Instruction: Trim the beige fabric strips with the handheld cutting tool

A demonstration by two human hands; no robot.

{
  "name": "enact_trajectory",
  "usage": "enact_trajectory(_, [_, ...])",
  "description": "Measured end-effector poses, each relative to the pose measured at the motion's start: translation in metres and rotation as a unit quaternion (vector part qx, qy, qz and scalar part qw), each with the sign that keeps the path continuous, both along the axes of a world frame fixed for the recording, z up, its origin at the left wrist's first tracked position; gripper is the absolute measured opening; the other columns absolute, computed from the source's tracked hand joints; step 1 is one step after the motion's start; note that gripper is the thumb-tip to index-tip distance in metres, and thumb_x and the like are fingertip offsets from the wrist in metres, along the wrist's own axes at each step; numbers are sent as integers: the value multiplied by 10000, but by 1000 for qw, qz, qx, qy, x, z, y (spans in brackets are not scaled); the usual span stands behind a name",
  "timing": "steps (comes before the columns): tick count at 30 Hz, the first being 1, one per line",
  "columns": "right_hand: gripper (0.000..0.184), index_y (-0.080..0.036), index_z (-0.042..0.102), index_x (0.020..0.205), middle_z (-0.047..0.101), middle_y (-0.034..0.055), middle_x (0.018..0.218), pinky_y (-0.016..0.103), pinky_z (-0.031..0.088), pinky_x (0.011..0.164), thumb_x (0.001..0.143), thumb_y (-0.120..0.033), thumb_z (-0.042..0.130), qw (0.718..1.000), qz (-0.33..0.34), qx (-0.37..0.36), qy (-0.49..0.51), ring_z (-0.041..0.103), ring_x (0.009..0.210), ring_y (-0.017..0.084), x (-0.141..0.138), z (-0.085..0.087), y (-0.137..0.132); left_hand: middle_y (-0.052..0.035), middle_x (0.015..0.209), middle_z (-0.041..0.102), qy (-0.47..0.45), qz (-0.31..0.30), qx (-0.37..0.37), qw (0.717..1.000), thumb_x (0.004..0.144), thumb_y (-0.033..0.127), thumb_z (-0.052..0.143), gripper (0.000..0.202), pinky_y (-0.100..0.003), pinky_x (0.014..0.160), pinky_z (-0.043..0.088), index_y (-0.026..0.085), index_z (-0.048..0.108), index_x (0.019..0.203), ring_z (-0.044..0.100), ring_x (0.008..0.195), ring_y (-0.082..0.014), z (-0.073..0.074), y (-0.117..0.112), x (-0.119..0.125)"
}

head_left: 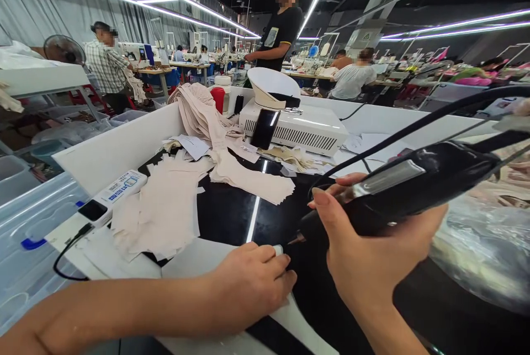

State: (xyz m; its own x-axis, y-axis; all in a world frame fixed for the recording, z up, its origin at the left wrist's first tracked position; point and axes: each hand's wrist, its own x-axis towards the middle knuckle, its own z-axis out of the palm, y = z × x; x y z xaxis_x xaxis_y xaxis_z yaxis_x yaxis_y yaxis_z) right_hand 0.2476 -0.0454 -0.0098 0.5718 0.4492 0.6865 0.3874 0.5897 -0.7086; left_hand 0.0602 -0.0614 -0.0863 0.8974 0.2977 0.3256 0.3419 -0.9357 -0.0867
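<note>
My right hand [372,261] grips a black handheld tool [397,195] with a silver lever plate and a narrow pointed tip. A black cable loops from it toward the right edge. Closed on the black tabletop, my left hand [252,283] lies with curled fingers on a white curved piece [300,322], which shows past the fingertips and below the hand. The tool tip is just right of the left fingertips, apart from them. Beyond my hands lie a stack of beige fabric pieces [165,200] and a long beige fabric strip [248,175].
A white vented box [298,128] stands at the back with a dark phone [265,128] leaning on it. A white power bank [124,189] is at left. Clear plastic bags [476,239] lie at right. Low white walls [120,162] edge the table; a person [279,35] stands beyond.
</note>
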Motion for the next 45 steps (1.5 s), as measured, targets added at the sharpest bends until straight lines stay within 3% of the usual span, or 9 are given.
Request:
enact_trajectory(6, [576, -373, 657, 1189, 799, -73, 944, 370, 684, 567, 901, -488, 1142, 995, 74, 47, 37, 713, 602, 204, 7, -7, 13, -139, 1420, 916, -18, 7, 20, 1000, 1360, 417, 747, 306, -346, 853, 607, 145, 882, 1398, 854, 1171, -236, -10, -2, 1])
enact_trajectory(10, [634, -376, 725, 1290, 790, -81, 900, 358, 701, 558, 861, -502, 1174, 989, 123, 42, 75, 733, 606, 213, 11, -13, 17, -147, 1524, 907, -12, 14, 26, 999, 1356, 390, 755, 290, -326, 891, 618, 153, 872, 1477, 856, 1222, -230, -11, -6, -2])
enact_trajectory(15, [636, -378, 781, 1255, 796, -67, 862, 368, 682, 514, 823, -561, 1209, 984, 147, 42, 93, 712, 581, 227, 11, -15, 19, -132, 1534, 914, -16, 19, 30, 999, 1382, 391, 701, 310, -324, 913, 632, 153, 869, 1489, 860, 1248, -224, -7, -9, -2])
enact_trajectory(22, [616, -395, 836, 1330, 792, -76, 862, 385, 679, 497, 828, -476, 1183, 976, 178, 37, 122, 724, 592, 241, 5, -11, 14, -149, 1541, 908, -14, 18, 8, 1000, 1334, 405, 803, 298, -312, 920, 644, 157, 868, 1485, 860, 1272, -234, -4, -8, -3])
enact_trajectory(32, [594, -367, 797, 1302, 781, -69, 892, 410, 717, 515, 844, -422, 1171, 978, 168, 37, 115, 733, 597, 230, 7, -14, 17, -157, 1559, 907, -18, 13, -1, 1000, 1354, 388, 760, 333, -327, 942, 664, 136, 846, 1553, 867, 1286, -247, -7, -8, -4])
enact_trajectory(35, [544, -384, 810, 1288, 777, -64, 884, 430, 738, 553, 876, -434, 1161, 980, 162, 37, 106, 746, 619, 242, 9, -14, 18, -135, 1479, 914, -25, 5, -1, 1000, 1348, 295, 741, 222, -325, 930, 660, 146, 865, 1456, 851, 1204, -231, -4, -3, -5])
enact_trajectory(39, [516, -413, 823, 1276, 776, -64, 867, 472, 753, 592, 882, -442, 1156, 983, 150, 34, 97, 741, 607, 259, 11, -15, 18, -81, 1197, 867, -32, 69, -65, 995, 1306, 330, 822, 165, -371, 931, 659, 184, 847, 1235, 801, 1079, -256, 2, 12, -4])
enact_trajectory(42, [549, -406, 809, 1286, 784, -68, 862, 467, 742, 590, 877, -475, 1169, 983, 152, 33, 95, 730, 588, 254, 12, -16, 19, -63, 1200, 826, -42, 145, -151, 977, 1255, 463, 918, 281, -407, 958, 661, 196, 835, 1274, 772, 1092, -280, 7, 23, -3])
enact_trajectory(45, [574, -385, 798, 1265, 792, -71, 860, 443, 728, 589, 865, -531, 1183, 983, 157, 28, 86, 728, 600, 243, 13, -16, 18, -45, 1229, 815, -40, 174, -227, 957, 1240, 430, 940, 232, -408, 1011, 644, 224, 842, 1277, 756, 1130, -278, 12, 27, -2])
